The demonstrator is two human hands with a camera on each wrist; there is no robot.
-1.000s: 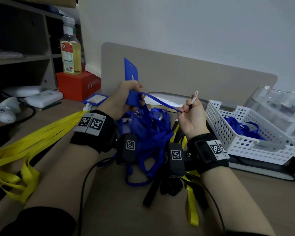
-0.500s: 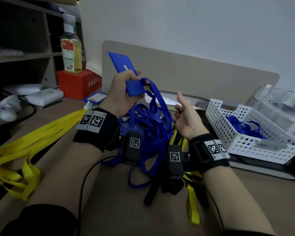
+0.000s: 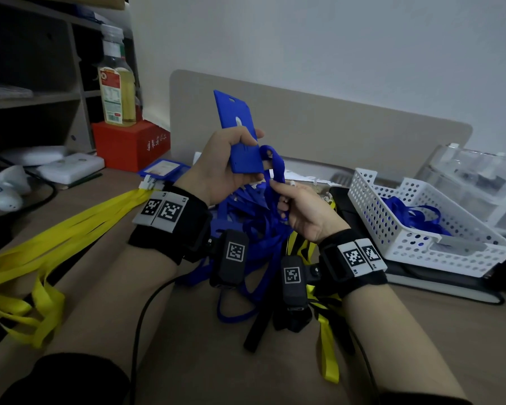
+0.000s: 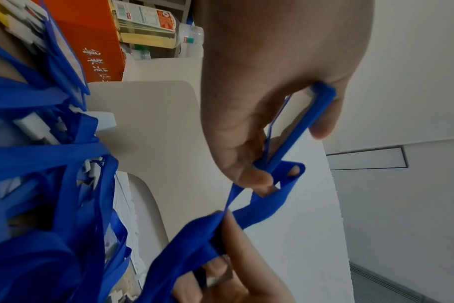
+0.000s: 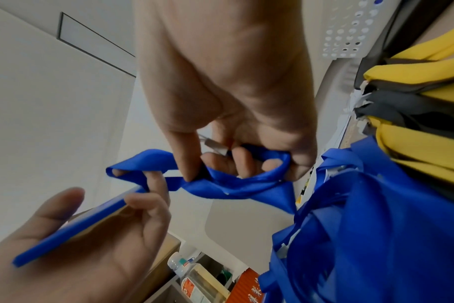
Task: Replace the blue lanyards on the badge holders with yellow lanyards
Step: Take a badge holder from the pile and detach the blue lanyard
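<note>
My left hand (image 3: 231,168) grips a blue badge holder (image 3: 237,124) upright above the desk, seen edge-on in the left wrist view as the badge holder (image 4: 303,127). A blue lanyard (image 3: 275,171) loops over one left finger, and my right hand (image 3: 298,209) holds it just below the holder. In the right wrist view the right hand (image 5: 236,155) has thumb and fingers curled round the blue lanyard (image 5: 220,182), with a small metal clip (image 5: 215,145) showing in its palm. A tangle of blue lanyards (image 3: 263,229) lies under both hands. Yellow lanyards (image 3: 56,229) spread across the desk at left.
A white perforated basket (image 3: 415,249) with blue lanyards inside stands at right. Another badge holder (image 3: 161,168) lies beside a red box (image 3: 132,144) carrying a bottle (image 3: 116,83). Yellow and black straps (image 3: 324,346) trail below my right wrist. A beige divider (image 3: 348,135) backs the desk.
My right hand let go of the white clip end it held up, opened briefly, then moved left and took hold of the blue lanyard under the holder. The left hand raised the holder slightly.
</note>
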